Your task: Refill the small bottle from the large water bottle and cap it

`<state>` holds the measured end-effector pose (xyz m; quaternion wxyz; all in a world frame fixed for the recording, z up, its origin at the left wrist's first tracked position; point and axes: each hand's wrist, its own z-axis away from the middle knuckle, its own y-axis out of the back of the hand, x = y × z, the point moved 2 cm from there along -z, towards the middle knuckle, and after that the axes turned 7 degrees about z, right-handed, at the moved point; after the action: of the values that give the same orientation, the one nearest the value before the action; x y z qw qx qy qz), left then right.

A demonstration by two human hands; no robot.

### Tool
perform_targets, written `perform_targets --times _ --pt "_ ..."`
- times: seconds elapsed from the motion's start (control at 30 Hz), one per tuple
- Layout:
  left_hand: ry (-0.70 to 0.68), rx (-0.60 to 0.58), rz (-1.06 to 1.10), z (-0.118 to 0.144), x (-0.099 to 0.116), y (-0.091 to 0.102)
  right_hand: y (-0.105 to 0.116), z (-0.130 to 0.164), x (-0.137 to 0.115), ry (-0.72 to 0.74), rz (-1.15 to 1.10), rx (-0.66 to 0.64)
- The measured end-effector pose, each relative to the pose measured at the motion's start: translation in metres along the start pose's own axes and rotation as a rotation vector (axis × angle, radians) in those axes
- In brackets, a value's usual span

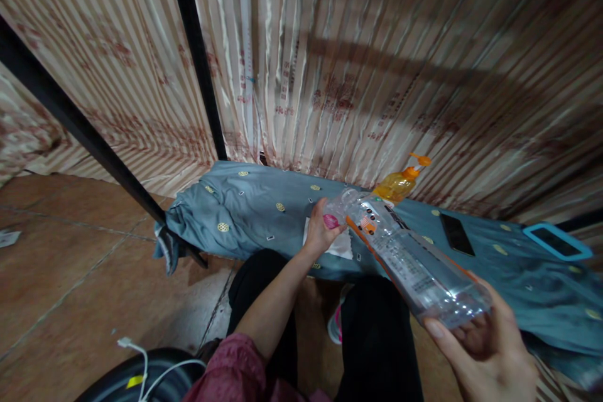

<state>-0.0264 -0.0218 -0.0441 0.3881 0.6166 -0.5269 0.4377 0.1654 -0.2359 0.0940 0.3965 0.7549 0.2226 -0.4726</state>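
Observation:
A large clear plastic bottle with an orange-edged printed label lies tilted across both hands above the cloth-covered surface. My right hand grips its base, thumb on the near side and fingers beneath. My left hand is closed at the bottle's other end, by the neck. Something small and pink shows at the left fingers; what it is I cannot make out. Under the left hand lies a white tissue or cloth. Just behind the clear bottle sits a yellow pump bottle with an orange pump head.
A blue-grey patterned cloth covers the low surface. To the right lie a dark phone and a blue-framed object. Black poles stand before a striped curtain. A white cable rests on a round black object.

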Motion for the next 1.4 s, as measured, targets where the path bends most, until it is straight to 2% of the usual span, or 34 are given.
perform_targets --times 0.23,0.37,0.53,0.8,1.1,1.4 --pt "0.014 -0.009 0.004 0.000 0.001 0.001 0.008 -0.004 0.024 0.162 -0.025 -0.052" --pt "0.007 -0.014 -0.007 0.000 0.001 0.001 0.006 -0.002 0.017 0.231 -0.014 -0.065" --pt "0.000 -0.012 -0.015 0.000 0.001 0.001 0.002 0.000 0.007 0.160 -0.053 -0.017" --pt "0.010 -0.021 -0.046 0.000 0.002 0.000 0.009 -0.001 0.019 0.192 0.008 -0.069" --pt "-0.010 -0.012 -0.020 0.000 -0.002 -0.001 0.002 -0.001 -0.004 0.108 0.019 -0.003" --pt "0.000 -0.028 -0.048 0.000 0.000 -0.001 0.002 -0.003 -0.001 0.060 -0.016 -0.043"
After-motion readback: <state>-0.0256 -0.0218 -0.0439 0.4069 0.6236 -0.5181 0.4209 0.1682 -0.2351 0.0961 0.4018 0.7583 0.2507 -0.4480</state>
